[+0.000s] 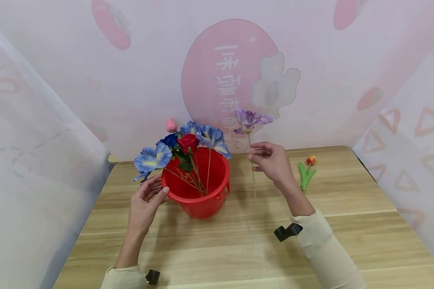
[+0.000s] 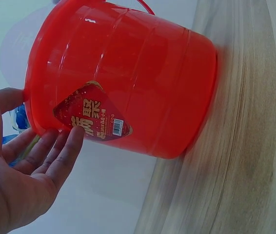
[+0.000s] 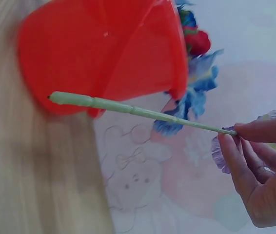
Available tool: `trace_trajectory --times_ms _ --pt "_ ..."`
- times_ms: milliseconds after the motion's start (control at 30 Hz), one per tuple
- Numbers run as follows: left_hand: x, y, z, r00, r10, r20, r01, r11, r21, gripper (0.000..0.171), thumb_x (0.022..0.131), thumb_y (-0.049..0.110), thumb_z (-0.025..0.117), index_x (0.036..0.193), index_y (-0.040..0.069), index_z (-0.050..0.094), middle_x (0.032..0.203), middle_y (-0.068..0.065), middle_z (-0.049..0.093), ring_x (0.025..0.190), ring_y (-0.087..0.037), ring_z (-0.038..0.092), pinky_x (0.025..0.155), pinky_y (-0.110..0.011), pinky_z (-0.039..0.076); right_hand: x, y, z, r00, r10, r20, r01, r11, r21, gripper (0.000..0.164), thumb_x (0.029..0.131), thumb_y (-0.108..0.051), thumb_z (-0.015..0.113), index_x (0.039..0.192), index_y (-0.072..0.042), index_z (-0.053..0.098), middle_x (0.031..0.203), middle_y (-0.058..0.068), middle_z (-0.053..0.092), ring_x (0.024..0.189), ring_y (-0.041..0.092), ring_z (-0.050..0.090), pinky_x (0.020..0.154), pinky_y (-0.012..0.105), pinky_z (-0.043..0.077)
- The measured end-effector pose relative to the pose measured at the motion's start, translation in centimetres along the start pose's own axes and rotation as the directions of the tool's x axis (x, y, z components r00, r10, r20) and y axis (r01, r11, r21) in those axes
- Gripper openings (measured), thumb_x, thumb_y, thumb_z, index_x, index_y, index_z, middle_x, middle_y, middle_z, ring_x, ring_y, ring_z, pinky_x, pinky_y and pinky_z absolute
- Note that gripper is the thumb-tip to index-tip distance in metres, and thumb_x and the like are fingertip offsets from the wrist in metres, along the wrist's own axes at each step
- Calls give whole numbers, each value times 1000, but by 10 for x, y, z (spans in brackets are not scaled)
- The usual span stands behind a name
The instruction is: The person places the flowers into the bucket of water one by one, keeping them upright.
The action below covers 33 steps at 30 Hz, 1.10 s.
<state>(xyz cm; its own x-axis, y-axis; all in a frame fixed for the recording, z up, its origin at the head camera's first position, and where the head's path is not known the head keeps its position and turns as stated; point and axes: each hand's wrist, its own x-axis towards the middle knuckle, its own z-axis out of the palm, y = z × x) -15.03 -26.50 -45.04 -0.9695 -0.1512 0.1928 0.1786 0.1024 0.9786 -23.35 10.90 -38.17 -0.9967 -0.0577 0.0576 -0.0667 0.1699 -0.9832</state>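
Observation:
My right hand (image 1: 273,162) pinches the thin green stem (image 3: 138,112) of a purple artificial flower (image 1: 251,119) between thumb and fingertips. The bloom is up and the stem's lower end hangs over the table, right of a red plastic bucket (image 1: 202,208). At the bucket's left side, my left hand (image 1: 144,206) holds the rim, thumb at the edge and fingers against the outer wall by a label (image 2: 96,112). Inside the bucket stand a red rose (image 1: 188,143), a pink bud (image 1: 171,125), a dark blue bloom (image 1: 170,140) and several light blue flowers (image 1: 152,157), leaning outward.
An orange-red tulip (image 1: 306,176) with green leaves lies on the wooden table (image 1: 217,257), right of my right forearm. Pale printed sheets (image 1: 148,80) stand at the back and both sides of the table. The bucket's handle joint (image 1: 223,192) faces right.

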Motion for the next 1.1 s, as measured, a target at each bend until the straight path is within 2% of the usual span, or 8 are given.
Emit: trace_trajectory --times_ms 167,367,500,633,833,967,1100 --pt "0 -1 -1 1000 2 4 -1 1000 -11 54 101 5 73 150 -7 54 126 3 73 108 -13 76 81 -29 67 -2 -20 7 999 -52 -7 52 998 22 33 98 -7 77 131 -2 73 119 23 73 88 10 75 69 31 68" --pt "0 -1 0 1000 -5 1 5 1000 -1 53 101 6 74 150 -4 56 127 0 73 110 -17 76 81 -29 67 -2 -41 17 995 -95 -15 96 994 49 33 96 -5 77 129 -1 73 116 22 74 87 11 75 67 31 68" --pt "0 0 0 1000 -8 -2 8 1000 0 51 101 6 74 149 -2 58 130 -6 72 109 -16 76 81 -29 67 -1 -51 24 992 -122 -15 122 990 70 33 96 -5 78 128 -1 74 116 25 74 88 15 75 67 31 68" --pt "0 1 0 1000 -6 2 6 1000 0 50 101 7 74 148 0 59 133 -15 69 109 -15 76 81 -30 67 1 -59 29 990 -139 -21 140 988 63 32 96 -5 77 128 -2 74 117 25 74 92 19 75 68 32 68" --pt "0 2 0 1000 -4 7 4 1000 -2 50 101 7 74 148 0 59 133 -16 69 109 -14 76 82 -31 67 4 -70 38 984 -176 -24 177 981 73 30 96 -5 78 126 -4 75 114 23 75 89 20 76 71 39 69" --pt "0 1 0 1000 -7 6 7 1000 1 50 101 7 74 148 0 59 133 -15 69 110 -16 76 82 -32 67 8 -77 47 980 -195 -27 197 976 94 29 96 -4 78 125 -4 76 111 20 76 87 18 76 69 36 69" --pt "0 1 0 1000 -10 5 10 1000 1 51 101 7 74 149 0 59 134 -17 69 111 -18 76 82 -31 67 12 -81 59 978 -205 -29 207 970 127 29 95 -3 78 124 -2 76 110 19 76 92 28 76 67 34 68"
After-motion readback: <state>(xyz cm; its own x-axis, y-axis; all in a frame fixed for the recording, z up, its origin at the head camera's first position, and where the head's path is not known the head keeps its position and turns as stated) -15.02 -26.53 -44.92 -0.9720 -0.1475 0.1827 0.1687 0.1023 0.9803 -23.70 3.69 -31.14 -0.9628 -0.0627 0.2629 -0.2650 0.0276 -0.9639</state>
